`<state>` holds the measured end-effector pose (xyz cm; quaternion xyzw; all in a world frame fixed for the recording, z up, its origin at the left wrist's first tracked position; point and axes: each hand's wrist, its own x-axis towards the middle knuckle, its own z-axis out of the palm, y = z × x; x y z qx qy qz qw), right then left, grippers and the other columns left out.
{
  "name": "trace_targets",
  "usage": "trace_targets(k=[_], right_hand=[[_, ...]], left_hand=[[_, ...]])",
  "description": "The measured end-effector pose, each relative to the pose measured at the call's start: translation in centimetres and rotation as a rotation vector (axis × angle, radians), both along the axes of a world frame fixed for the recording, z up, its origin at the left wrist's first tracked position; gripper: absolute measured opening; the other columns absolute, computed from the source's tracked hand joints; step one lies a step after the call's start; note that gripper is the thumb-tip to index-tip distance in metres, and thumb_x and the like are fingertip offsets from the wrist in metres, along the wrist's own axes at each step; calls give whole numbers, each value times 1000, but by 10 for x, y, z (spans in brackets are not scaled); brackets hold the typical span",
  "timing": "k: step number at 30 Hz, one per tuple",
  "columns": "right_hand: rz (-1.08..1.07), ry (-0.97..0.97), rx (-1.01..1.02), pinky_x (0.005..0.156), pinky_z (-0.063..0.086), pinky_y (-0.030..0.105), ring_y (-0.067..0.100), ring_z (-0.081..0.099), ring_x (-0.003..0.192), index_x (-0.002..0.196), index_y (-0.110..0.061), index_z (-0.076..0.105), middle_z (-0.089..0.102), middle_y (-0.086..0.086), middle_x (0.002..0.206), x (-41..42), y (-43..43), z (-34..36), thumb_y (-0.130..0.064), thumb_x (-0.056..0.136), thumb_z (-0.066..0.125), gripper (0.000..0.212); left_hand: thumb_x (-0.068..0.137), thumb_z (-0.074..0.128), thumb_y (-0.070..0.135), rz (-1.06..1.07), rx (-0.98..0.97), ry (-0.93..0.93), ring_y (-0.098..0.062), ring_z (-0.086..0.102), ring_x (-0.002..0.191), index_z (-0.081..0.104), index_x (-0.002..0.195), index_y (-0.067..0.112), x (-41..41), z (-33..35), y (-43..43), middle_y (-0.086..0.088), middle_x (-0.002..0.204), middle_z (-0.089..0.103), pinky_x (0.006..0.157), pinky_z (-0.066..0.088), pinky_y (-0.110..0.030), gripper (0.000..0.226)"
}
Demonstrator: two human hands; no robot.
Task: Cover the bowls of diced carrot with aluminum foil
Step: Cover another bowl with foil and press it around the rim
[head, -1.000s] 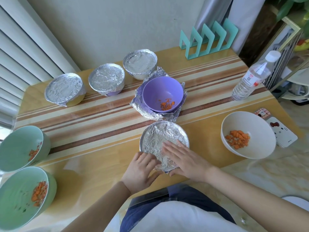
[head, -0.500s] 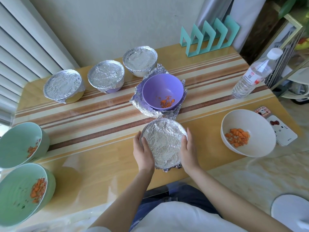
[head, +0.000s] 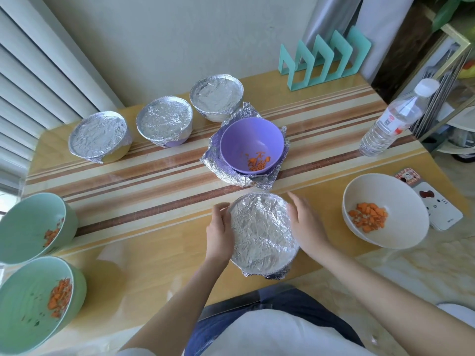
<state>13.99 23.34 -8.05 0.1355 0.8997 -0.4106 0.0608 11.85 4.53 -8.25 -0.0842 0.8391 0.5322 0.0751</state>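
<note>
Near the table's [head: 154, 253] front edge, the foiled bowl [head: 262, 232] faces up, its oval running from 11 to 5 o'clock. The left hand [head: 218, 235] at 9 and the right hand [head: 305, 227] at 3 grasp its rim. At 12, the purple bowl [head: 252, 145] sits on a foil sheet [head: 218, 165].

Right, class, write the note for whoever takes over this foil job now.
Left hand and right hand both cup the sides of the near bowl.
Done: three back bowls and the near bowl are covered.
Left: purple bowl, standing on a foil sheet mid-table; white bowl at right; two green bowls at left. All four open, carrot inside.
</note>
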Motion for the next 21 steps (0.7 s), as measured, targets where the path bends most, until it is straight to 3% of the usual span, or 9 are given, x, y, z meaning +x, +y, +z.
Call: trace_targets(k=[2,5,7,9,10,15,19,21], right_hand=[[137,45,27,105,29,23,16,41,130,140,-13,40,45,2,142,-18,1,5,-21,102,34,40],[247,-1,39,92,43,29,21,56,114,137,-13,46,60,4,126,-38,0,7,-20,101,36,37],[264,-46,70,73,44,27,10,60,86,135,-17,49,64,4,119,-49,2,8,-20,102,36,36],[284,-86,110,52,32,19,-3,42,56,132,-17,52,66,5,114,-58,5,9,-19,102,35,35],[303,-105,127,48,26,17,-3,36,52,131,-16,53,66,6,112,-62,5,10,-18,102,35,34],[436,-135,156,56,35,28,18,52,64,115,-11,62,65,7,92,-76,1,13,-19,102,37,30],[489,-134,129,63,38,22,13,58,75,129,-18,56,66,8,110,-80,-4,20,-19,101,39,32],[495,-119,134,68,38,23,20,62,88,128,-20,57,67,10,108,-82,-3,19,-17,100,43,32]], left_hand=[[100,37,16,-70,-5,-24,-1,56,81,53,103,17,-8,2,0,17,90,61,69,41,-28,16],[97,43,13,-104,-52,-26,-12,57,85,59,99,16,-21,3,0,9,91,61,71,41,-27,16],[95,48,11,-105,-142,9,-15,53,90,63,101,12,-27,0,0,3,98,54,75,37,-21,15],[93,52,11,-126,-234,54,-15,49,93,65,104,8,-32,0,0,0,100,47,80,34,-17,16],[93,53,11,-142,-264,80,-15,48,93,65,104,7,-33,0,1,-1,98,47,81,35,-18,17],[91,57,11,-202,-298,137,-14,50,85,69,101,10,-42,4,3,1,91,50,78,38,-19,15],[90,57,10,-271,-296,140,-11,50,83,70,101,9,-50,7,9,3,91,54,73,33,-12,17],[90,57,7,-296,-307,125,-12,50,84,70,102,9,-54,8,12,3,91,54,71,30,-11,18]])
